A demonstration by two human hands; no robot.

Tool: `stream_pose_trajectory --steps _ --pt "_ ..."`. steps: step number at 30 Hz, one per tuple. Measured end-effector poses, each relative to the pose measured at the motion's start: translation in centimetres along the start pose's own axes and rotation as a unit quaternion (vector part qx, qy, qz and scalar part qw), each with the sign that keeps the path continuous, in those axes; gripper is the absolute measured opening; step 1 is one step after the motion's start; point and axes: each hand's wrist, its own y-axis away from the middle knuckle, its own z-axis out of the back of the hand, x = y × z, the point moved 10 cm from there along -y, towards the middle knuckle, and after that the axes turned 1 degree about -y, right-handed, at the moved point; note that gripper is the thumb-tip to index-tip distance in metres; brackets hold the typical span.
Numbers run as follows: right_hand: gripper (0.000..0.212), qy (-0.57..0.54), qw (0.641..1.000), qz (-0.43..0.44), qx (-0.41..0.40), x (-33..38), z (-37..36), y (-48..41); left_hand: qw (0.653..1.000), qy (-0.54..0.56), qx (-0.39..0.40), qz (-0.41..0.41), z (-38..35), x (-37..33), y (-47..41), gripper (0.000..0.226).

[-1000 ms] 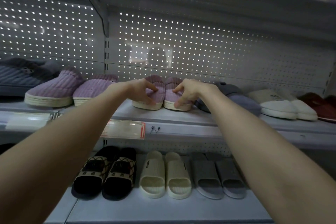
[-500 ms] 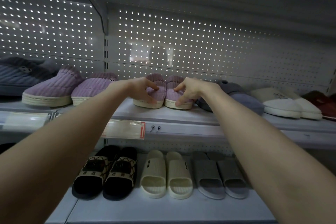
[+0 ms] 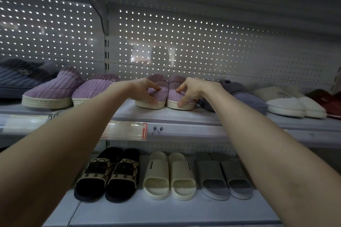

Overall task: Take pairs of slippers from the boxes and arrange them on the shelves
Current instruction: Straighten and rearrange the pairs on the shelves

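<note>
Head | left hand [image 3: 142, 88] grips left slipper [image 3: 161, 96] | right hand [image 3: 193, 89] grips right slipper [image 3: 172, 96]

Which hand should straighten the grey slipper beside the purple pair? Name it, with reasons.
Right. The right hand grips the right purple slipper, directly beside the grey slipper; the left hand grips the left purple slipper, farther off.

I'm standing in a shop's footwear aisle. Grey metal shelves [image 3: 184, 116] are backed by perforated panel [image 3: 203, 42], with a clear price-label holder [image 3: 127, 131] on the edge. Different pairs are lined up for display: purple corduroy slippers [image 3: 49, 90], white slippers [image 3: 287, 101], cream slides [image 3: 169, 175] and grey slides [image 3: 223, 177].
</note>
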Motion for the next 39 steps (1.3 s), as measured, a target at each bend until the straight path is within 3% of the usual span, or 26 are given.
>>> stream_pose_trajectory --steps 24,31,39 --pt "0.068 0.019 0.999 0.000 0.036 1.1 1.0 1.6 0.998 -0.056 0.030 0.028 2.4 -0.6 2.9 0.063" --pt "0.064 0.002 0.997 0.021 0.068 6.5 2.5 4.4 0.997 -0.060 0.032 0.041 6.5 1.3 7.1 0.068" --pt "0.061 -0.029 0.997 0.043 0.055 16.9 2.0 5.6 0.996 -0.063 0.022 0.063 10.1 9.3 13.7 0.064"
